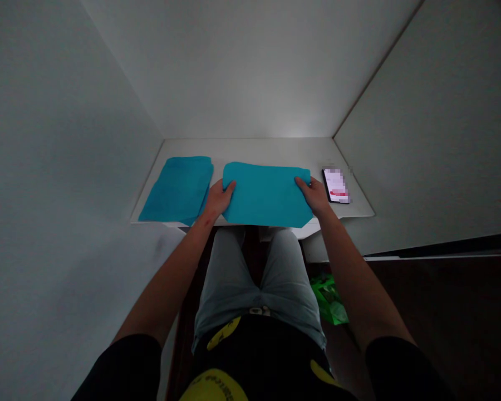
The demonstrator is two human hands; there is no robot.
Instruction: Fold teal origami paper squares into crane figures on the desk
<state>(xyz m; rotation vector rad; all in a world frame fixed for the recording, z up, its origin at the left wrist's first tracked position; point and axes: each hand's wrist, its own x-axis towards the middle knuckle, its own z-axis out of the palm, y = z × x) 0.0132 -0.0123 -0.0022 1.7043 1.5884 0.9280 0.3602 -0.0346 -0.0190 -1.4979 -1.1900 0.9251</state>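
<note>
A flat turquoise sheet (267, 196), paper or thin cloth, is stretched between my hands over the front of the white table (259, 149). My left hand (220, 197) grips its left edge, thumb on top and fingers hidden beneath. At the right edge, my right hand (314, 195) pinches it the same way. The sheet's lower corners look cut at a slant, and its near edge reaches past the table's front. Just left of my left hand lies a stack of similar turquoise sheets (177, 188), slightly uneven at its edges.
A phone (336, 185) with a lit screen lies on the table to the right of my right hand. Walls enclose the table at the back and both sides. On the floor below, a green bag (330, 301) stands beside my right leg.
</note>
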